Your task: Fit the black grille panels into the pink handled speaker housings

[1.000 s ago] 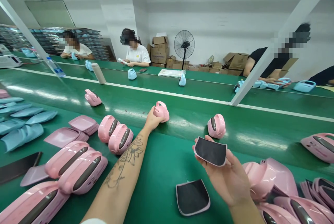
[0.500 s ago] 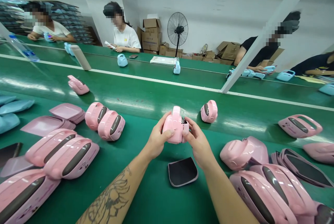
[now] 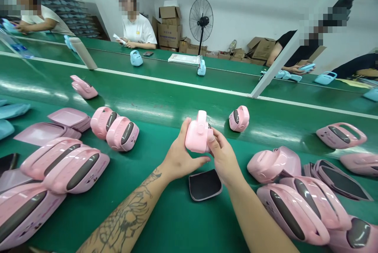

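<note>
Between my hands is a small pink plastic housing with a handle [image 3: 196,137], raised over the green table with its handle upward. My right hand [image 3: 223,150] grips its right side, thumb on the near face and fingers partly hidden behind. My left hand [image 3: 180,154] supports the left side with its fingers, while its thumb stretches out below the housing, off its surface. Under the hands lies a dark flat panel with a pinkish rim [image 3: 205,185]. What is inside the housing cannot be seen.
Several pink housings [image 3: 75,166] stand at left beside stacked pink panels [image 3: 41,133]. More pink housings [image 3: 295,209] and dark panels [image 3: 339,180] are at right. One pink housing [image 3: 239,118] rests ahead. Beyond a white divider strip [image 3: 165,82], co-workers [image 3: 138,28] sit with blue housings.
My left thumb has come off the housing's near face and now extends below it. The housing has turned slightly, showing more of its broad face. The view has tilted down a little.
</note>
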Action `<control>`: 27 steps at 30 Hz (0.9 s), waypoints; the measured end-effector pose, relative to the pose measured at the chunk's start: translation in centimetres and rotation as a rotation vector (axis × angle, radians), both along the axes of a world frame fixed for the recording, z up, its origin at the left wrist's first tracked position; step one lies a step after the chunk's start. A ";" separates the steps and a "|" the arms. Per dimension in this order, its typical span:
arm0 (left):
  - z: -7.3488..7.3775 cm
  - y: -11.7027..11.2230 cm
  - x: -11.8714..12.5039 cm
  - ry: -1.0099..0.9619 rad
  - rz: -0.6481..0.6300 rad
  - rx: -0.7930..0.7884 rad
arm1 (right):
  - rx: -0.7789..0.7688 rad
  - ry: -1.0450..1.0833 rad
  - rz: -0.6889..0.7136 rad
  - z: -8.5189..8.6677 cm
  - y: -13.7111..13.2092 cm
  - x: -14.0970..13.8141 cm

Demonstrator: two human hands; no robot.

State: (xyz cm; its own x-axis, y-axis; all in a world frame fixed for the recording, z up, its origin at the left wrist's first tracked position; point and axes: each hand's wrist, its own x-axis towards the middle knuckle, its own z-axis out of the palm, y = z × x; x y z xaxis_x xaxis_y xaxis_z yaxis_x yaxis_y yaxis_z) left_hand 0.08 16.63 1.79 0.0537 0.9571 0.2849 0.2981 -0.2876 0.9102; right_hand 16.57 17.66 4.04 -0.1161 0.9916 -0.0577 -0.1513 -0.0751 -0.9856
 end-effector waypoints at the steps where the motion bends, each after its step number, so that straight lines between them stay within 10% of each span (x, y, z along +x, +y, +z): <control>1: -0.1 0.0 0.1 0.047 0.040 0.028 | -0.015 -0.003 0.004 0.1 -0.2 -0.1; 8: 0.6 0.4 -0.3 -0.115 0.110 0.063 | -0.066 -0.169 0.247 1.1 -1.0 1.7; 12: 1.9 0.8 -1.2 -0.627 -0.153 -0.258 | 0.365 -0.671 0.246 1.3 -0.4 3.8; 16: 2.1 0.6 -1.2 -0.678 -0.251 -0.395 | 0.742 -0.805 0.283 1.2 -0.5 3.9; 27: 1.9 0.6 -0.8 -0.757 -0.326 -0.506 | 0.776 -0.821 0.312 0.6 -0.8 3.1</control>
